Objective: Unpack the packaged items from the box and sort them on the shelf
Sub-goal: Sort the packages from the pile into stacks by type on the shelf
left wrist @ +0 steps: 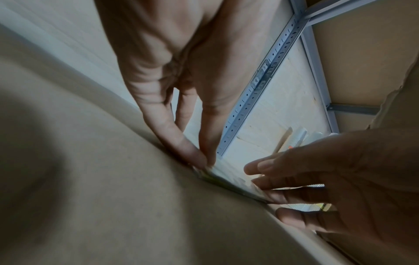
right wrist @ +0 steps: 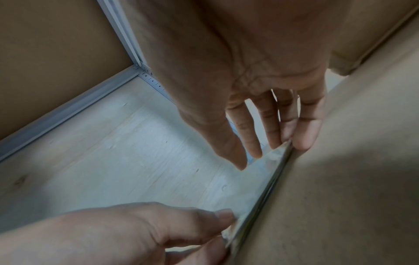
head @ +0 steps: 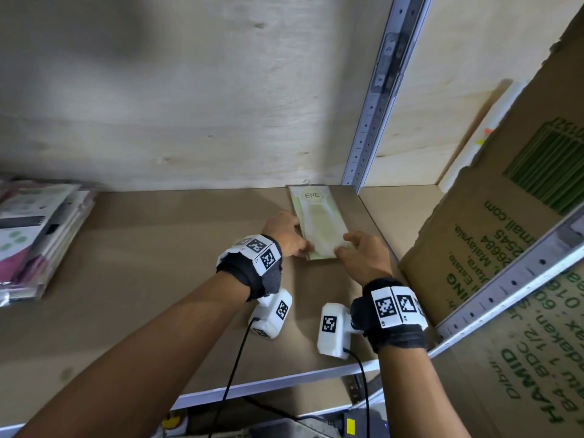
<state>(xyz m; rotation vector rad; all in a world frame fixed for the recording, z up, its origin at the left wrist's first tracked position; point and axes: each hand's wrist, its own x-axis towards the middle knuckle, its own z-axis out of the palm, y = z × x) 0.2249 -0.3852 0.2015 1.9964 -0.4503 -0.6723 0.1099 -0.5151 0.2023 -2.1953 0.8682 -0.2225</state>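
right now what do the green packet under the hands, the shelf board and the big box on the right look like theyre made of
Green packet: seemingly printed card in a glossy clear plastic sleeve; its edge glints in the right wrist view.
Shelf board: matte brown, grainless, probably fibreboard or hardboard.
Box: brown cardboard, matte, green printing, a ragged torn edge at the top.
The left hand and right hand touch the packet's near end.

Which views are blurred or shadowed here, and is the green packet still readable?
Head view: the green packet is sharp enough to read its logo, while the stack of packets at the left edge is smeared. Left wrist view: a soft dark shadow covers the shelf board, with the packet edge-on and unreadable. Right wrist view: shadowed board, and glare on the packet's film.
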